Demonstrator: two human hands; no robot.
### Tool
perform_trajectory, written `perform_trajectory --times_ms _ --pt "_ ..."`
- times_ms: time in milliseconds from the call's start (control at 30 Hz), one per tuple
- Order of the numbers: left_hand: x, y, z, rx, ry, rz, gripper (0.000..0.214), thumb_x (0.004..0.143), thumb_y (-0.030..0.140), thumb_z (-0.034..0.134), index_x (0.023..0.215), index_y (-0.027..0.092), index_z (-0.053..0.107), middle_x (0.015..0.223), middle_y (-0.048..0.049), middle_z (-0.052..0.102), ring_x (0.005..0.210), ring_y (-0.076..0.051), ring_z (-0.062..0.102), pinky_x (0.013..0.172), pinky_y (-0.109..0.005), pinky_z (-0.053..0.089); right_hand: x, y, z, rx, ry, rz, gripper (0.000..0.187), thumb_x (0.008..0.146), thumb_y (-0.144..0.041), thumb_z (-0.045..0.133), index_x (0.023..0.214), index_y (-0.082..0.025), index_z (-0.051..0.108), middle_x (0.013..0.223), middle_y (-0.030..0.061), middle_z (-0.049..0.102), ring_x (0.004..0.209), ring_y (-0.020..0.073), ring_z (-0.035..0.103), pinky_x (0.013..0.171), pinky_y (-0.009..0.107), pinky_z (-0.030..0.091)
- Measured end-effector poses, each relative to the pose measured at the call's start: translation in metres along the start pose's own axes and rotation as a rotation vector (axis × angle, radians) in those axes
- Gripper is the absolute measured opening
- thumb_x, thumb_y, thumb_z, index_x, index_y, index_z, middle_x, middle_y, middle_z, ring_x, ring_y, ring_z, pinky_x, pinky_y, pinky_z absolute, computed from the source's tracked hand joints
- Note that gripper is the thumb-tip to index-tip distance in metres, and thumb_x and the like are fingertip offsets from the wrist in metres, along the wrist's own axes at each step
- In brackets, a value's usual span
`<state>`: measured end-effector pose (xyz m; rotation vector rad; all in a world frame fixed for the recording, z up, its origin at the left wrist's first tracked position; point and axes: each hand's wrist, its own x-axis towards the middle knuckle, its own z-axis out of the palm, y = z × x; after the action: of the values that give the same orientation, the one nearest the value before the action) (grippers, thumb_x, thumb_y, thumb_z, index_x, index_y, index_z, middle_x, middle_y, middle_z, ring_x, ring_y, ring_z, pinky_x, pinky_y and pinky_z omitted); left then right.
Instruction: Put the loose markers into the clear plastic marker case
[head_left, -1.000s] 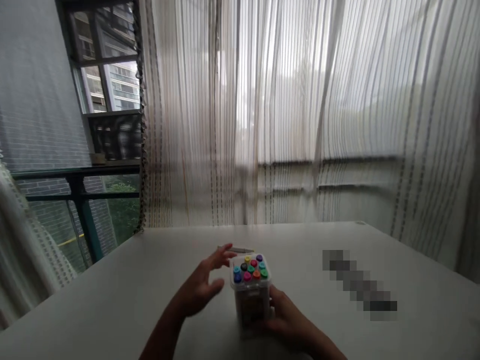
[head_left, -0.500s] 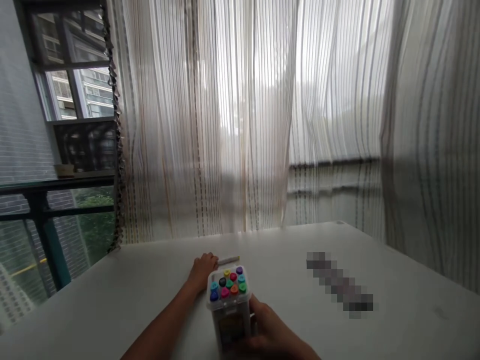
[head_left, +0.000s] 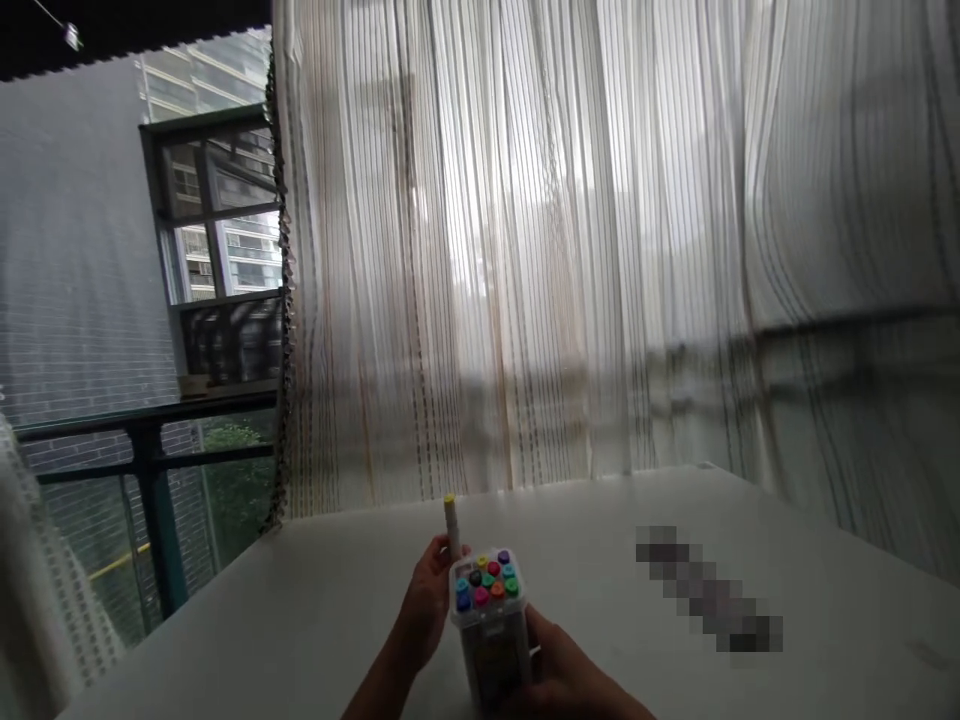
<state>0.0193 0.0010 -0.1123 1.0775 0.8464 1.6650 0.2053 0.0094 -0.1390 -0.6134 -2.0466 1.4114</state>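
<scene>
A clear plastic box (head_left: 495, 655) of markers with coloured caps (head_left: 487, 580) stands near the bottom middle of the view. My right hand (head_left: 559, 660) is wrapped round its right side and lower front. Just behind the box's left edge, my left hand (head_left: 433, 585) is closed on a white marker (head_left: 451, 525) with a yellow cap. That marker points upward, its capped end on top. The left fingers are partly hidden behind the box.
The white table (head_left: 300, 600) spreads under both arms. A blurred-out long object (head_left: 705, 590) lies on it to the right. Striped sheer curtains (head_left: 525, 300) hang along the far edge, and a dark green railing (head_left: 154, 500) stands at the left.
My left hand has lifted the yellow-capped marker from lying on the table to upright, and drawn it back beside the box. The view has shifted left; my right hand still grips the box.
</scene>
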Motion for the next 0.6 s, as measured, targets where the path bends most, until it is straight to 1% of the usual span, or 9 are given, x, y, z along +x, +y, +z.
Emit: perform_trajectory --times_ms 67,133,167,233,300,367,500,600 --pt "-0.003 -0.007 0.007 -0.038 0.043 0.016 0.037 0.056 0.029 0.075 0.085 0.019 0.055 0.075 0.0012 0.062 0.062 -0.013 0.058 0.059 -0.023 0.044 0.002 0.002 0.000 -0.003 -0.010 -0.021 0.070 0.052 -0.034 0.075 0.114 -0.019 0.048 0.102 0.0073 0.061 0.089 0.0226 0.059 0.072 0.030 0.047" --pt "-0.005 -0.017 0.009 -0.017 0.085 0.019 0.035 0.056 0.031 0.074 0.084 0.019 0.057 0.072 0.0008 0.063 0.062 -0.014 0.058 0.059 -0.023 0.045 0.003 0.003 -0.001 0.005 -0.017 -0.034 0.070 0.052 -0.036 0.074 0.115 -0.018 0.048 0.101 0.0078 0.062 0.089 0.0228 0.058 0.073 0.030 0.047" --pt "-0.006 -0.021 0.008 0.005 0.087 0.025 0.034 0.057 0.033 0.073 0.083 0.018 0.058 0.071 0.0005 0.064 0.062 -0.014 0.058 0.059 -0.023 0.045 0.003 0.003 -0.001 0.013 -0.021 -0.034 0.070 0.053 -0.036 0.073 0.115 -0.018 0.048 0.101 0.0079 0.062 0.089 0.0229 0.058 0.073 0.030 0.047" --pt "-0.010 -0.023 0.006 0.075 0.044 0.055 0.028 0.058 0.033 0.072 0.078 0.017 0.059 0.068 -0.0003 0.064 0.062 -0.015 0.057 0.058 -0.023 0.044 0.002 -0.001 0.000 0.031 -0.026 -0.021 0.070 0.053 -0.036 0.073 0.115 -0.018 0.048 0.100 0.0078 0.062 0.090 0.0232 0.058 0.073 0.030 0.047" --pt "-0.016 -0.019 0.006 0.150 -0.026 0.081 0.024 0.061 0.030 0.070 0.076 0.016 0.060 0.067 -0.0013 0.064 0.063 -0.016 0.057 0.059 -0.024 0.044 -0.001 -0.007 0.001 0.057 -0.025 0.003 0.070 0.051 -0.033 0.075 0.115 -0.018 0.048 0.101 0.0074 0.062 0.091 0.0237 0.058 0.076 0.031 0.047" --pt "-0.020 -0.012 0.007 0.183 -0.077 0.082 0.025 0.061 0.030 0.070 0.079 0.015 0.061 0.071 -0.0026 0.065 0.066 -0.018 0.059 0.063 -0.027 0.046 -0.004 -0.013 0.003 0.094 -0.016 0.026 0.071 0.051 -0.029 0.075 0.115 -0.018 0.048 0.103 0.0072 0.062 0.093 0.0242 0.058 0.078 0.033 0.047" --pt "-0.022 -0.002 0.010 0.179 -0.091 0.120 0.028 0.060 0.033 0.071 0.081 0.016 0.062 0.082 -0.0045 0.067 0.078 -0.021 0.061 0.072 -0.031 0.047 -0.004 -0.016 0.005 0.132 0.002 0.066 0.070 0.052 -0.025 0.075 0.117 -0.018 0.048 0.105 0.0071 0.062 0.092 0.0245 0.058 0.080 0.035 0.047" --pt "-0.021 0.000 0.012 0.183 -0.134 0.148 0.025 0.061 0.031 0.070 0.079 0.015 0.063 0.083 -0.0055 0.067 0.083 -0.023 0.061 0.077 -0.032 0.046 -0.003 -0.013 0.004 0.131 -0.013 0.079 0.071 0.052 -0.022 0.074 0.118 -0.018 0.048 0.103 0.0069 0.062 0.088 0.0236 0.060 0.079 0.035 0.047"
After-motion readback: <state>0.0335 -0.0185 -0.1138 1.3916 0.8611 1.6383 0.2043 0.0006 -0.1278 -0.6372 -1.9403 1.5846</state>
